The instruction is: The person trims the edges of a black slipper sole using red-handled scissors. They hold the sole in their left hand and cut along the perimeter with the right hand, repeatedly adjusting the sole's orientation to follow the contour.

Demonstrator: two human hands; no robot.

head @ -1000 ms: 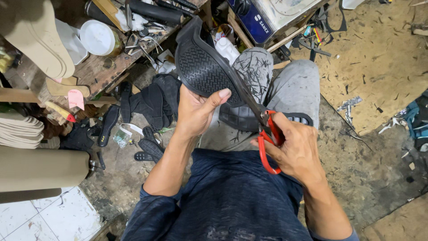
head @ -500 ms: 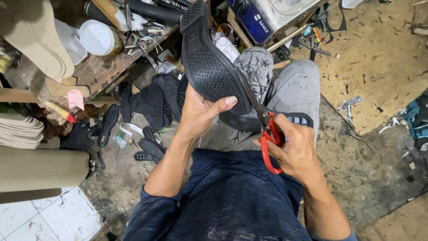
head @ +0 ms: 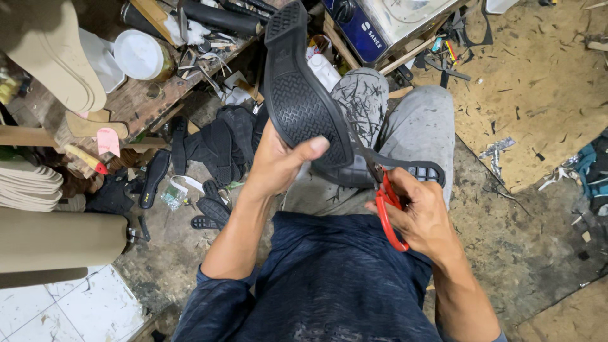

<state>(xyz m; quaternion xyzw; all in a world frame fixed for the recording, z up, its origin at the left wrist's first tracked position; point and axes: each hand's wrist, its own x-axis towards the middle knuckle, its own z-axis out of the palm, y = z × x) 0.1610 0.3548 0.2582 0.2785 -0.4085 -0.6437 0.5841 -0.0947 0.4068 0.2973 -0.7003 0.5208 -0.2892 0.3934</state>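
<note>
- Black rubber sole (head: 303,101), centre-top of frame: looks light, bendy, grippy tread; best held mid-body.
- Left hand (head: 278,158), centre: fingers wrapped round sole, thumb pressed on tread.
- Right hand (head: 421,212), centre-right: fingers thru red scissors (head: 387,206) handles, blades prob. part-open at sole's edge trim.

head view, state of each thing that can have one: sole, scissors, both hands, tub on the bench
black rubber sole: held up off the lap, tread side to the camera, a trimmed strip hanging off its edge
red-handled scissors: blades at the sole's edge
left hand: gripping the sole, thumb across the tread
right hand: fingers through the scissor handles
white tub: lid on, upright
</note>
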